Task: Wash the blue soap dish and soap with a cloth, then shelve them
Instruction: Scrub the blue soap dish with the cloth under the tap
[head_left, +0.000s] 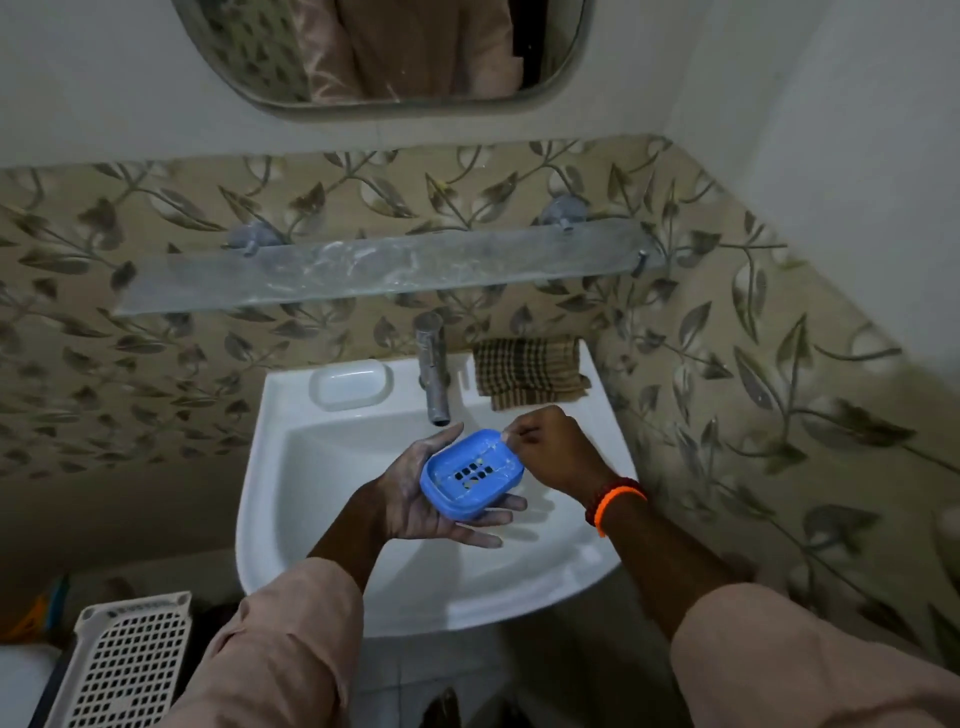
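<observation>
at centre frame, over the white glazed basin (332, 467), the blue soap dish (470, 475) lies in the left hand (441, 499). dish: moulded plastic, rounded rectangle, raised rim, a cluster of small square drain holes in its floor, pale soapy streaks on floor and rim. it sits tilted on the upturned palm; the fingers are spread and nearly straight beneath it, the thumb rising beside its upper left edge. palm and fingers carry a whitish film.

the right hand (545, 452), right of centre, has its fingers curled, with thumb and fingertip meeting at the dish's upper right rim in a pinch. whether something small sits between them cannot be told. an orange band (618, 501) and a darker beaded one circle that wrist. both forearms wear rolled pale pink sleeves (291, 639).

on the basin's back ledge, upper left of the dish, a white oval soap (350, 384) sits in a recess, smooth and glossy. a dull metal tap (434, 369), cylindrical and spotted, stands at upper centre. a brown checked cloth (527, 376), woven and folded, lies on the ledge to the tap's right, apart from both hands.

above, a frosted glass shelf (374, 273) on metal brackets spans the leaf-patterned tiles (727, 338), smeared with white residue. a rounded mirror (384, 52) hangs at top. a white perforated plastic basket (124, 660) sits lower left.
</observation>
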